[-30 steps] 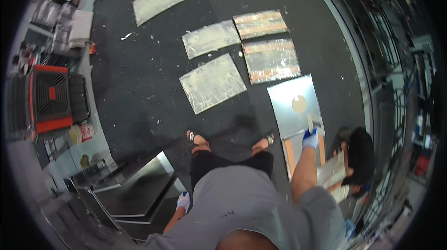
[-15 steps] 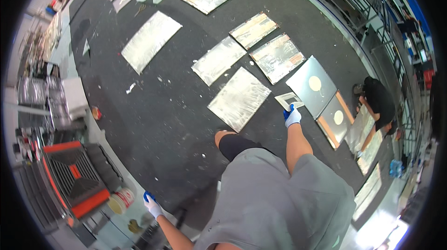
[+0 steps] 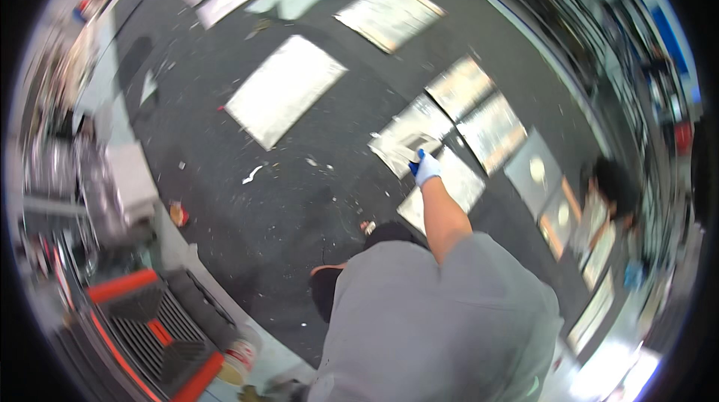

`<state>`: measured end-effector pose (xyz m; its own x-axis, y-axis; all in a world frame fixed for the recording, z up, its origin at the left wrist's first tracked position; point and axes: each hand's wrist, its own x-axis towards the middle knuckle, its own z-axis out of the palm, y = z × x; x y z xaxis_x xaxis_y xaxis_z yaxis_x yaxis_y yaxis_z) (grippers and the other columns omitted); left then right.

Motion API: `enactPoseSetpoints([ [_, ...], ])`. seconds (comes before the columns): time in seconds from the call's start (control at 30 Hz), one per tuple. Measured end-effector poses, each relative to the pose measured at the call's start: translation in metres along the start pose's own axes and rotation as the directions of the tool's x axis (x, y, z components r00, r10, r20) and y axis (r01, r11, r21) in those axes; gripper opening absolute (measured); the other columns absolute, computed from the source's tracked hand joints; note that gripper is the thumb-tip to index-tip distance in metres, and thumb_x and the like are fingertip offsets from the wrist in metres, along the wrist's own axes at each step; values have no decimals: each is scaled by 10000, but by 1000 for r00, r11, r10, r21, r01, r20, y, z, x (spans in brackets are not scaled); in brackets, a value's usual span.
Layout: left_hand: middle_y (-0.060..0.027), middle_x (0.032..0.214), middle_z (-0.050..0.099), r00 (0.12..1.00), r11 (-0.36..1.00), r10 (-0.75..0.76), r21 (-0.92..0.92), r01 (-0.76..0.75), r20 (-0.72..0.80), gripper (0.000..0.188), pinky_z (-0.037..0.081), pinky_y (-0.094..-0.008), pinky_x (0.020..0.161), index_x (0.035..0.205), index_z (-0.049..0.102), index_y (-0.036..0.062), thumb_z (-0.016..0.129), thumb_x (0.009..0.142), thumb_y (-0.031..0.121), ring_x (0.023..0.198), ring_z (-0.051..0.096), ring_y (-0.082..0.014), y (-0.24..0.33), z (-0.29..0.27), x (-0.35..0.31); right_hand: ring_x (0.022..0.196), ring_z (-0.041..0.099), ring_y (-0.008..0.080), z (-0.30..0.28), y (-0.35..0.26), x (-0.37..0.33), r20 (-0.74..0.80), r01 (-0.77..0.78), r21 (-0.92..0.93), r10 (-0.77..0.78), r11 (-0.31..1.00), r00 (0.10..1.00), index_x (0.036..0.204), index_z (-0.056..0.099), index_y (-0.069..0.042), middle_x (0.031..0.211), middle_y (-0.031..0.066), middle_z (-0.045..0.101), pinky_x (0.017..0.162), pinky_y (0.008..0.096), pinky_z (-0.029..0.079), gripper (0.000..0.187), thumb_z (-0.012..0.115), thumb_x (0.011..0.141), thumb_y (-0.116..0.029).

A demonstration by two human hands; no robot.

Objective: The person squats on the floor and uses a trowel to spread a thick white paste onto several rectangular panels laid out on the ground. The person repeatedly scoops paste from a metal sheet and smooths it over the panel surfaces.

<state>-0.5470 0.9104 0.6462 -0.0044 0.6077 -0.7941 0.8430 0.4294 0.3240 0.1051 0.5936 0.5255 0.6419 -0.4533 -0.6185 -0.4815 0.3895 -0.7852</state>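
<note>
My right hand (image 3: 425, 168), in a white glove with blue on the fingers, is closed on a small pale frame (image 3: 430, 143) with an opening in its middle. It is held out over silvery rectangular panels lying on the dark floor mat. One panel (image 3: 391, 149) lies behind the frame, and another panel (image 3: 466, 183) lies under my wrist and forearm. Motion blurs the frame's edges. My left hand is out of the picture.
Further silvery panels (image 3: 287, 91) lie spread over the dark mat (image 3: 247, 252). Grey panels with pale round patches (image 3: 533, 159) are on the right, where a crouching person (image 3: 618, 185) handles a sheet. A black-and-orange case (image 3: 161, 331) and a bucket (image 3: 241, 357) stand lower left.
My right hand has carried the pale frame leftward, away from the grey panels and over the silvery ones. My left hand has left the picture. The whole view has shifted and blurred.
</note>
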Motion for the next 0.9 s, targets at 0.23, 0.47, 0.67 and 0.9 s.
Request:
enactPoseSetpoints([
  [0.23, -65, 897, 679, 980, 979, -198, -41, 198, 5, 382, 529, -422, 680, 1122, 707, 63, 543, 1081, 405, 766, 635, -163, 35, 3, 112, 1092, 718, 264, 206, -29, 14, 392, -179, 87, 132, 980, 911, 1219, 678, -116, 1187, 84, 750, 922, 378, 590, 248, 651, 1050, -295],
  [0.47, 28, 815, 659, 978, 907, 125, -381, -181, -166, 341, 429, -301, 578, 1039, 713, 169, 530, 1082, 454, 649, 563, -116, 327, -277, 363, 1200, 679, 352, 353, 26, -87, 405, -267, 546, 29, 794, 914, 1355, 630, -33, 1293, 155, 718, 1078, 484, 552, 354, 677, 1022, -145],
  [0.67, -87, 1327, 712, 849, 886, 438, -18, -463, -296, 485, 513, -340, 936, 1492, 592, 87, 539, 1121, 396, 1068, 676, -192, 681, -530, 480, 1126, 732, 251, 509, 78, -138, 381, -98, 600, -177, 794, 908, 1293, 646, -160, 1242, 61, 739, 916, 428, 598, 354, 732, 966, -55],
  [0.9, -30, 899, 714, 883, 873, 429, -164, -460, -190, 342, 525, -369, 641, 1070, 720, 129, 568, 1066, 436, 719, 650, -169, 801, -477, 568, 1153, 705, 320, 713, 124, -115, 67, -173, 648, 171, 741, 983, 1327, 636, -68, 1254, 113, 729, 990, 445, 596, 311, 660, 1051, -207],
])
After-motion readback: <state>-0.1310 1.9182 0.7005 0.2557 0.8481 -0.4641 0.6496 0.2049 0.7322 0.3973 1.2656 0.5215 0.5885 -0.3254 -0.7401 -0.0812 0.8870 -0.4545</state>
